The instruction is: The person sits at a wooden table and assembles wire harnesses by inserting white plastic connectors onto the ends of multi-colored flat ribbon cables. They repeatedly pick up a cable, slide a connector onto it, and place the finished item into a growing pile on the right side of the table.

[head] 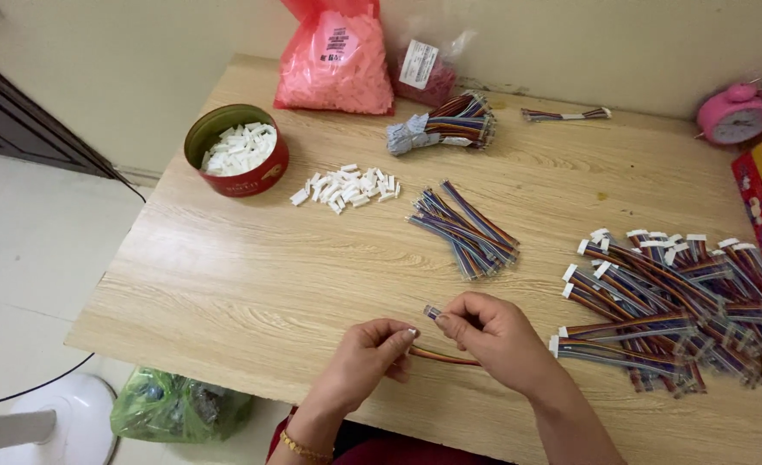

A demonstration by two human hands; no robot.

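Head view looked down on a pale wood-grain table [252,293], and the account ran from its left edge to its right. At about ten o'clock from the hands stood a round red tin with a gold rim [236,151], filled with small white plastic connector housings. Just right of it, at roughly eleven o'clock, a loose scatter of the same white plastic housings [346,187] lay on the bare wood. Behind these, at the far edge, leaned a translucent red plastic bag of white pieces [336,60].

Near the front edge, the left hand [365,355] had its thumb and forefinger pressed together, pinching one end of a short multicoloured ribbon cable [441,355], with a small white piece at the fingertips. The cable ran across the gap, held just above the table, to the right hand [493,337], whose fingers were curled in and pinched the cable's other end; a small clear-tipped plug showed above the thumb.

At twelve o'clock from the hands lay a loose bundle of striped ribbon cables without housings [467,228]. Farther back at twelve sat a tied bundle of cables with grey-white ends [446,125]. At about three o'clock spread a large heap of ribbon cables fitted with white housings [674,301], just beside the right forearm. At two o'clock, by the wall, stood a pink twin-bell alarm clock [737,112].
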